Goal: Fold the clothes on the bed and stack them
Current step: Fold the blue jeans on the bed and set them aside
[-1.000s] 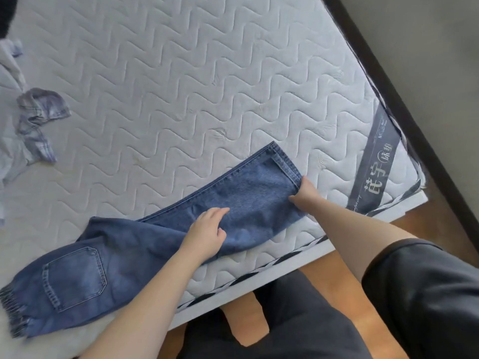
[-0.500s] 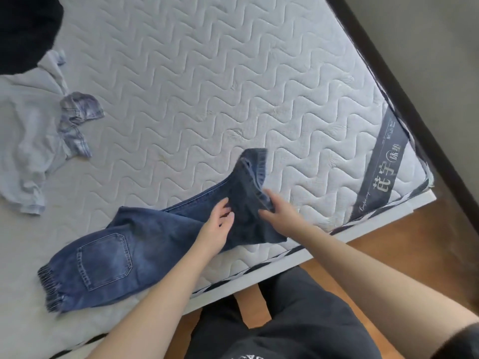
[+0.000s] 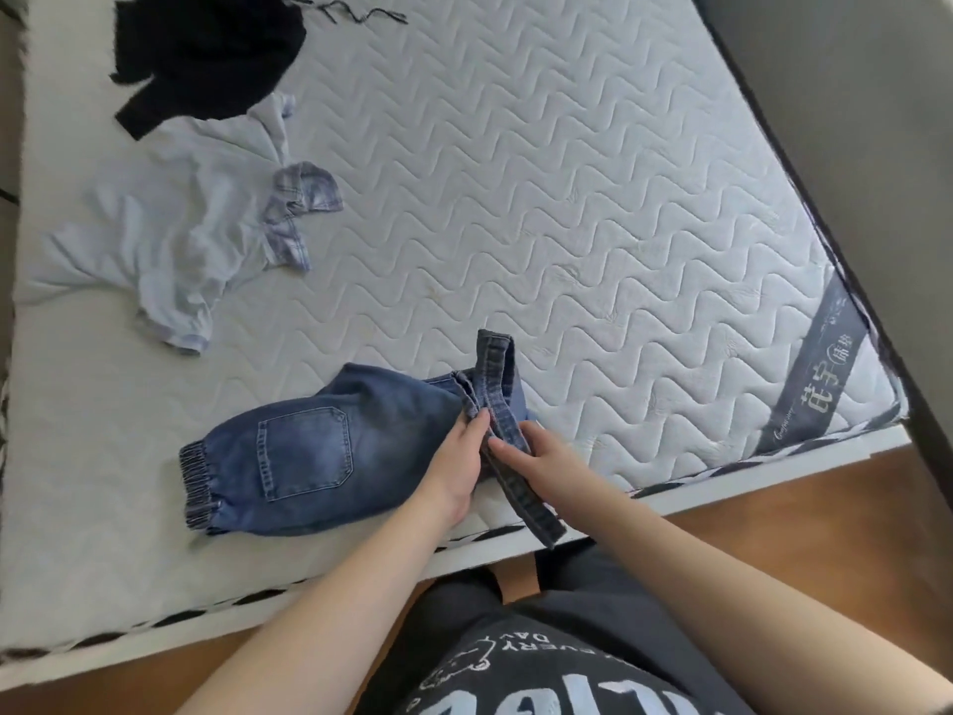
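Note:
A pair of blue jeans [image 3: 330, 451] lies near the mattress's front edge, back pocket up and elastic cuff at the left. Its leg end is lifted and doubled over toward the middle, the hem strip standing upright. My left hand [image 3: 459, 467] lies flat with straight fingers against the fold. My right hand [image 3: 536, 456] grips the raised hem strip from the right, and one end of the strip hangs past the bed edge. A light blue T-shirt [image 3: 175, 234] and a black garment [image 3: 206, 49] lie unfolded at the far left.
The white quilted mattress [image 3: 567, 198] stretches bare to the right and far side, with a dark label band [image 3: 815, 374] at its right corner. A dark bed frame and grey wall run along the right. Wooden floor shows below the front edge.
My right hand has carried the jeans' leg end leftward, doubling the leg over itself. The left hand stayed at the fold. The camera tilted, bringing the black garment into view.

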Motion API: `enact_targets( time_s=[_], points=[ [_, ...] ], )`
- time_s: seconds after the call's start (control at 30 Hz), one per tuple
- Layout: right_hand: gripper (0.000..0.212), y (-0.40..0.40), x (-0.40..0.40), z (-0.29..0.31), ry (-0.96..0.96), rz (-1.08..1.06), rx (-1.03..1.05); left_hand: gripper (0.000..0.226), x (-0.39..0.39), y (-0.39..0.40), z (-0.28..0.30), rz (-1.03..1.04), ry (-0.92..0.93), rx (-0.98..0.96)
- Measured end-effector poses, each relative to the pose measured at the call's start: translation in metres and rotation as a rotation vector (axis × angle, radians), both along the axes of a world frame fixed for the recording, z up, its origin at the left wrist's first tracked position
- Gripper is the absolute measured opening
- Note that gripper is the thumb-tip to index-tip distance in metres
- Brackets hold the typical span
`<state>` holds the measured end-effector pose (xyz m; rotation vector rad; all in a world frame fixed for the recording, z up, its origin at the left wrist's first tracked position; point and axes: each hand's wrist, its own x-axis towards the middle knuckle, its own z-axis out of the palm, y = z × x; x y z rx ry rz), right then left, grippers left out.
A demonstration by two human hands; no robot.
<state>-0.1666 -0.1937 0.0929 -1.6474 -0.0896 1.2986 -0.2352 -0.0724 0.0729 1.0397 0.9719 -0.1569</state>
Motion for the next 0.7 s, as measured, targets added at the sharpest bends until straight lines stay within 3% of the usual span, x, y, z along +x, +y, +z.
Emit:
enact_targets(
  time_s=[0.2, 0.33, 0.47, 0.7],
  points=[
    [0.027, 0.035, -0.012, 0.023, 0.027, -0.134, 0.01, 0.039, -0.051, 0.061, 0.014, 0.014, 0.023, 0.117],
    [0.013, 0.038, 0.0, 0.036, -0.181, -0.244, -0.065, 0.03, -0.089, 0.13, 0.02, 0.059, 0.107, 0.465],
    [0.019, 0.031, 0.004, 0.045, -0.28, -0.318, -0.067, 0.019, -0.121, 0.192, 0.025, 0.066, 0.181, 0.822],
    [0.034, 0.024, -0.016, 0.058, -0.389, -0.237, -0.061, 0.056, -0.124, 0.194, 0.005, -0.073, 0.255, 0.864]
  ],
)
